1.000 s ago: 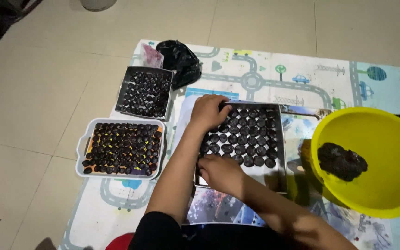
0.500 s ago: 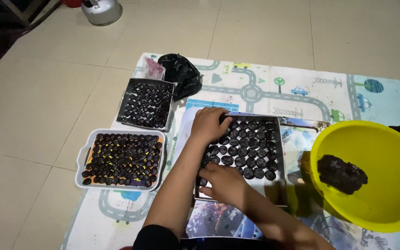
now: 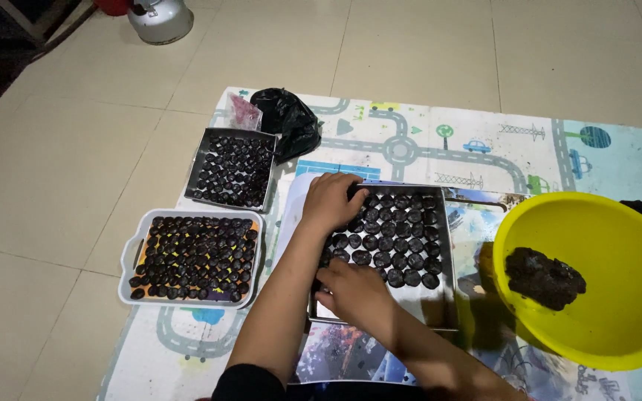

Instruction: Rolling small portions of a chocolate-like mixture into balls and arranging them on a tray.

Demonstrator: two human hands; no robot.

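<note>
Fingers of both hands, L (image 3: 334, 202) & R (image 3: 356, 292), curled, pressing dark balls (image 3: 399, 241) in steel tray (image 3: 449, 293)

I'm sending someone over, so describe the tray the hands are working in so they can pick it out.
Start at the road-print play mat on the tiled floor. Between the big yellow bowl and the two trays at the mat's left edge lies a square metal tray, with both hands at its left side. Unlike the two full trays, its near part is bare.
</note>
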